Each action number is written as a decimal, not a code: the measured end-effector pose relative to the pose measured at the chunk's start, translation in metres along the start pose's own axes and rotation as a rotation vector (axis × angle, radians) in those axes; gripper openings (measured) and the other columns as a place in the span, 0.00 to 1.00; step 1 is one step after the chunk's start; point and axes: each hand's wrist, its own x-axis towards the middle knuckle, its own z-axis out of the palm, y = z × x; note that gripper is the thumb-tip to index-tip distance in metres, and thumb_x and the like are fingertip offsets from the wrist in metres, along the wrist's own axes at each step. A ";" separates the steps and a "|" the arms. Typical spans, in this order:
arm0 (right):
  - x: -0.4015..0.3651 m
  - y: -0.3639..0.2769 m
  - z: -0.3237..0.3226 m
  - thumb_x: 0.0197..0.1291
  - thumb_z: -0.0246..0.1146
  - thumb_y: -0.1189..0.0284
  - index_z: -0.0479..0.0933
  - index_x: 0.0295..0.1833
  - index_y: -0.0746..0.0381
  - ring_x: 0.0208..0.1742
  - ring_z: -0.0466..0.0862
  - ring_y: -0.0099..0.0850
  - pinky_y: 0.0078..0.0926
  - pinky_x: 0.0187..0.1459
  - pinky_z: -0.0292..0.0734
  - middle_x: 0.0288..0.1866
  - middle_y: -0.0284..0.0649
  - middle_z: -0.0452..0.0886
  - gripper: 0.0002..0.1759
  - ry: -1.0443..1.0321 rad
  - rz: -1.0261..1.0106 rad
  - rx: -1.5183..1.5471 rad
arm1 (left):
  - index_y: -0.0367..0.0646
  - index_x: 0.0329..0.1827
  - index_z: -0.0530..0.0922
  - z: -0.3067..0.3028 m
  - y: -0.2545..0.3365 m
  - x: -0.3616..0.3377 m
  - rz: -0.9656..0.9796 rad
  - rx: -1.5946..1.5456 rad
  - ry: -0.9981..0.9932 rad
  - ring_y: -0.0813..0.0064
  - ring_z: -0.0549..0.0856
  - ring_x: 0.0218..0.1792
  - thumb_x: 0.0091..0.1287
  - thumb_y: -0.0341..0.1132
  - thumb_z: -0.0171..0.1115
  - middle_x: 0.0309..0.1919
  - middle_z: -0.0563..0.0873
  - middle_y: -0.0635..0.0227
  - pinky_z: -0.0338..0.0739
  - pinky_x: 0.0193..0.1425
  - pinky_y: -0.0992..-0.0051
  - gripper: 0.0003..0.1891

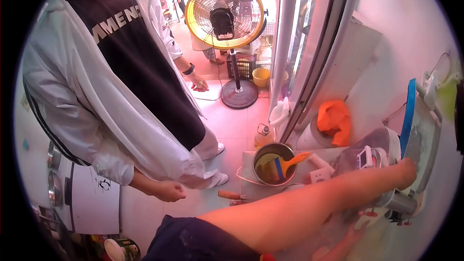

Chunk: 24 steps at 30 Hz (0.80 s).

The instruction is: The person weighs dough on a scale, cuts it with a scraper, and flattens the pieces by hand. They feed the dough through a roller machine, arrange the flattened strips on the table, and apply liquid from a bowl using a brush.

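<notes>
My left arm stretches across to a grey-metal machine with a blue-edged panel (pixel 407 116). At the front of that panel is my left hand (pixel 407 173), bent over with its fingers mostly hidden. Lower down, my right hand (pixel 352 238) is beneath the machine's front edge, near a red knob (pixel 371 214); its fingers are blurred and partly covered. A small white digital display (pixel 365 157) stands on the machine. Left of it, a metal pot (pixel 257 161) holds yellowish liquid and a brush (pixel 293 161) with an orange handle and blue band.
A wooden-handled tool (pixel 229 195) lies by the pot. White power sockets (pixel 319 175) and an orange cloth (pixel 334 121) are behind. A person in a white jacket (pixel 82 111) stands at left. A yellow-rimmed fan (pixel 224 14) stands near the doorway, beside a yellow bucket (pixel 261 77).
</notes>
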 end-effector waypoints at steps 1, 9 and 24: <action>-0.004 -0.005 -0.001 0.66 0.49 0.82 0.59 0.68 0.71 0.51 0.75 0.31 0.23 0.56 0.71 0.50 0.48 0.76 0.25 0.029 0.187 0.397 | 0.43 0.50 0.73 -0.001 0.005 -0.006 -0.002 -0.035 0.018 0.74 0.78 0.39 0.63 0.33 0.55 0.34 0.78 0.70 0.72 0.39 0.70 0.13; 0.010 0.035 -0.093 0.64 0.58 0.75 0.68 0.61 0.71 0.50 0.77 0.29 0.21 0.49 0.75 0.52 0.46 0.77 0.21 -0.105 -0.781 -1.209 | 0.40 0.54 0.71 0.009 0.118 0.072 0.425 -0.499 0.455 0.77 0.77 0.38 0.65 0.31 0.55 0.36 0.77 0.69 0.72 0.41 0.75 0.15; -0.090 -0.034 -0.027 0.64 0.58 0.69 0.71 0.58 0.67 0.51 0.80 0.32 0.27 0.50 0.78 0.53 0.43 0.79 0.19 0.104 -0.083 -0.552 | 0.40 0.44 0.79 0.001 0.118 -0.025 0.388 0.438 -0.395 0.63 0.82 0.39 0.67 0.38 0.55 0.35 0.81 0.55 0.75 0.47 0.68 0.11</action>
